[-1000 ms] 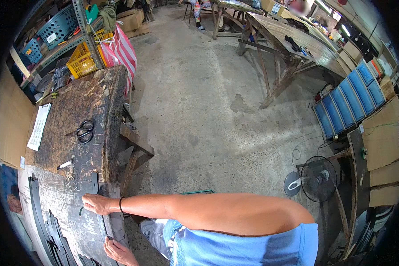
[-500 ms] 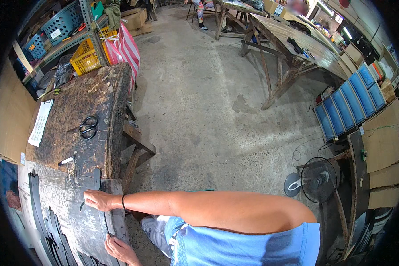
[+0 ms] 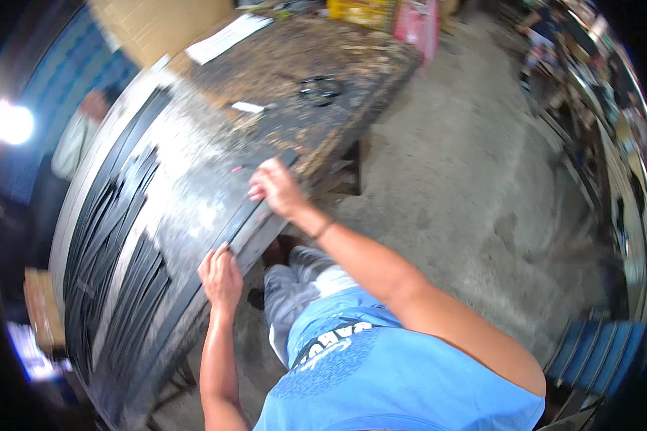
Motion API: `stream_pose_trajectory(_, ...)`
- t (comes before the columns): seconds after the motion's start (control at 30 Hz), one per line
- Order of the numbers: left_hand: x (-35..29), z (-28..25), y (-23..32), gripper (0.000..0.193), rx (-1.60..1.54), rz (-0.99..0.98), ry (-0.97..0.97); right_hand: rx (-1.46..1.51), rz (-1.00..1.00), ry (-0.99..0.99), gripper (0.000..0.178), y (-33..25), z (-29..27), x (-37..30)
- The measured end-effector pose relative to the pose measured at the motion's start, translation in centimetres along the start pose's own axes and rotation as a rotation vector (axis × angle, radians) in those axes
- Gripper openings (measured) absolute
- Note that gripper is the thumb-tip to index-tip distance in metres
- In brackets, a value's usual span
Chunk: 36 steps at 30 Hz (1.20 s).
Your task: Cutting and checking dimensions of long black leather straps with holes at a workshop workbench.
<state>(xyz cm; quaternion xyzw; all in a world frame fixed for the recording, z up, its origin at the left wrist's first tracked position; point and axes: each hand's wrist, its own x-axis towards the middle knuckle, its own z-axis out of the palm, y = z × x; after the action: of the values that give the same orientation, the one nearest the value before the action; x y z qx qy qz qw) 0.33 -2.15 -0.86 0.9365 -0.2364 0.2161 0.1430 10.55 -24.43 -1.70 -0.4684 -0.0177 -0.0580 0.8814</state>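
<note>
Along the right edge of the table (image 3: 198, 190) lies a dark strap (image 3: 240, 221). The near left hand (image 3: 221, 276), half-curled, touches it, forearm pointing forward; the far right hand (image 3: 274, 188), fingers bent, slants in from the right, grip blurred.

Strips (image 3: 140, 279) lie on the table (image 3: 194, 179), left of the left hand (image 3: 221, 276). Beyond the right hand (image 3: 274, 189) lie the scissors (image 3: 320, 90), right of the paper (image 3: 228, 39).

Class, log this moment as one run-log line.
left grip: at black strip | right grip: farther along it | strip: near table edge | leftward: loose black strips | beyond: scissors, paper sheet
</note>
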Motion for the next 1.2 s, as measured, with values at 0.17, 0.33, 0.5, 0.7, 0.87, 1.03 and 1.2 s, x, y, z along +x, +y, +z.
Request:
stream_pose_trajectory(0.17, 0.3, -2.2, 0.0, 0.007, -0.140, -0.086, 0.040, -0.052, 0.030, 0.086, 0.017, -4.8, -7.2, -6.3)
stream_pose_trajectory(0.33, 7.4, -1.3, -2.0, 0.006, -0.175, -0.110, 0.090, -0.280, 0.107, 0.426, 0.020, -5.3, -18.4, -13.4)
stream_pose_trajectory(0.5, 16.4, 3.2, -4.4, 0.012, -0.120, -0.245, 0.122, -0.418, 0.217, 0.635, 0.022, -4.3, -24.3, -20.0)
stream_pose_trajectory(0.7, 19.3, 8.1, 0.0, 0.112, -0.044, -0.508, -0.322, -0.714, 0.386, 0.745, 0.020, -3.2, -30.1, -26.9)
stream_pose_trajectory(0.87, 21.8, 9.5, 0.4, 0.115, 0.035, -0.644, -0.261, -0.890, 0.437, 0.691, 0.019, -3.6, -33.5, -30.1)
stream_pose_trajectory(1.03, 24.0, 11.5, -3.8, 0.113, 0.024, -0.801, -0.216, -0.904, 0.529, 0.779, 0.019, -4.8, -33.9, -32.0)
stream_pose_trajectory(1.2, 25.2, 11.8, -5.2, 0.094, -0.205, -0.525, -0.212, -1.001, 0.635, 0.811, 0.017, -4.9, -34.2, -32.3)
